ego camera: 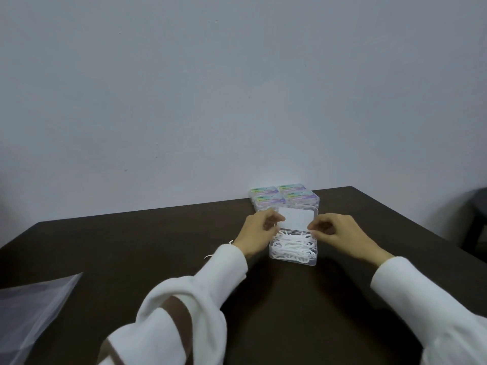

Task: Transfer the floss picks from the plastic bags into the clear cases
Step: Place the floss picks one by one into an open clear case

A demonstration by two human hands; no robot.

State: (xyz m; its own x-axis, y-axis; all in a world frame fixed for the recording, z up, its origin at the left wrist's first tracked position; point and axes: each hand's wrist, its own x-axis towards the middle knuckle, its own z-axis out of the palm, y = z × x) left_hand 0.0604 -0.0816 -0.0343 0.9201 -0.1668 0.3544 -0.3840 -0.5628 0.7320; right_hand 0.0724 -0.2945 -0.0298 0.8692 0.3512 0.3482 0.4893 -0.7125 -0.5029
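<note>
The table looks like dark brown wood, smooth and a bit dull. The case in the middle is clear, shiny plastic, and its lid looks milky. The floss picks inside are white plastic. The sleeves are soft white cloth. At the lower left, a plastic bag is thin, see-through and shiny. The wall is flat and dull.

left hand and right hand raised side by side, fingers curled, pinching lid corners.
</note>
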